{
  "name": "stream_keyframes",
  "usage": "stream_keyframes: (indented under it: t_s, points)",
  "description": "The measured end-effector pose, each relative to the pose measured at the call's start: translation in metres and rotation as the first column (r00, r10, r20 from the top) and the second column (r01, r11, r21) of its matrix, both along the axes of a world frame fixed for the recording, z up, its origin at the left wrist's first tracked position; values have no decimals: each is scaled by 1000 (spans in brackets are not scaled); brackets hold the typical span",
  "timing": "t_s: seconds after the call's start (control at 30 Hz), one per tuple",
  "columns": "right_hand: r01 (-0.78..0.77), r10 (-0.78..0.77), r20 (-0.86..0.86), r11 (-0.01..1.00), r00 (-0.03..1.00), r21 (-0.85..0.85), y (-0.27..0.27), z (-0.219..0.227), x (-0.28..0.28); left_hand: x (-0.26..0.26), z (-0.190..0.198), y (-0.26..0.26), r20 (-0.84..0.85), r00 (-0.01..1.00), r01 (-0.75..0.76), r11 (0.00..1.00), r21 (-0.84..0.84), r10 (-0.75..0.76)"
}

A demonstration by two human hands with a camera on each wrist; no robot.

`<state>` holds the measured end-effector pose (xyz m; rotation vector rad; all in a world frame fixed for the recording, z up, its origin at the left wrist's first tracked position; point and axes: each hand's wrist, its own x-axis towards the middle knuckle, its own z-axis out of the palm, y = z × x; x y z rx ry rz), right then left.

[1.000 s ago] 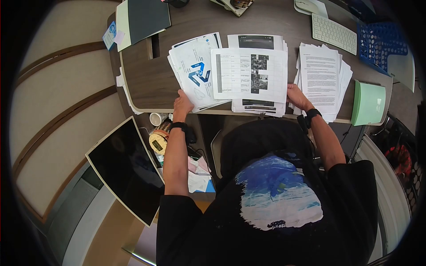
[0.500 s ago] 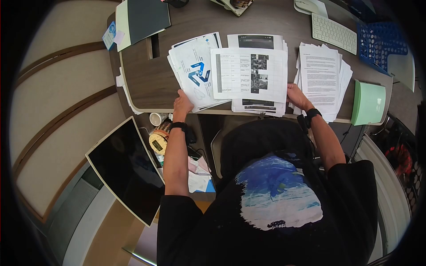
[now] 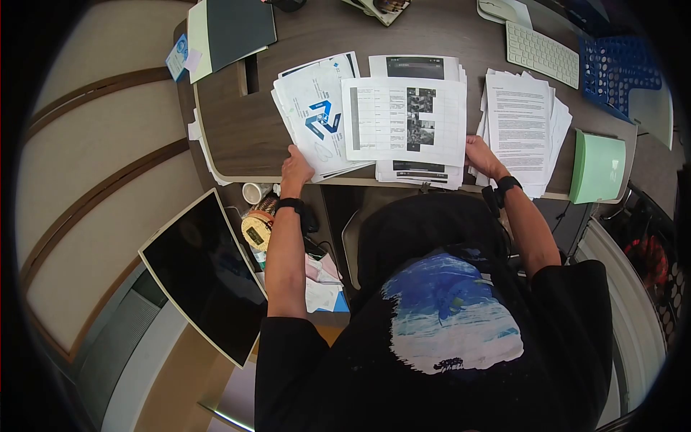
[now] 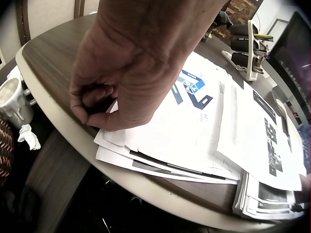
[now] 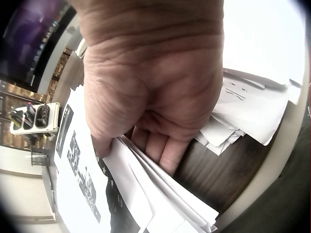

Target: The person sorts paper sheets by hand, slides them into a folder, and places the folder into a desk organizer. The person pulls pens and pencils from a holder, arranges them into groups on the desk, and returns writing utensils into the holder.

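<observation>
two hands at two paper stacks by the desk's near edge

closest is a person in a black shirt (image 3: 432,396) with a blue-and-white print. to the left, a dark screen (image 3: 209,273) leans at a slant, and a white mug (image 4: 13,102) stands beyond it, just below the desk edge.

at the front of the brown desk (image 3: 230,137), the left hand (image 3: 295,171) has its fingers curled round the lower left corner of the left stack (image 3: 317,90), which shows a blue logo. the right hand (image 3: 486,158) grips the right edge of the middle stack (image 3: 404,119), thumb above and fingers below. its top sheet, printed with a table and dark photos, overlaps the left stack.

just right of that hand lies a fanned pile of text pages (image 3: 517,122), and further right a green folder (image 3: 599,165).

farther back are a white keyboard (image 3: 541,55), a blue basket (image 3: 612,65), a mouse (image 3: 497,9), and a black folder (image 3: 241,29) at the far left. the right wrist view also shows a pen holder (image 5: 36,116) near a monitor (image 5: 29,39).
</observation>
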<state>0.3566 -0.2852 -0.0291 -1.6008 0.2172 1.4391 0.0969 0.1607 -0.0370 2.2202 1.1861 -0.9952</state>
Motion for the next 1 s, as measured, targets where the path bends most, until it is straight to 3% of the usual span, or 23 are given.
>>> stream_keyframes:
  t_s: [1.0]
  points:
    - [-5, 5, -28, 1000, 1000, 12, 3, 8, 2, -5, -7, 1, 42, 999, 22, 1000, 10, -23]
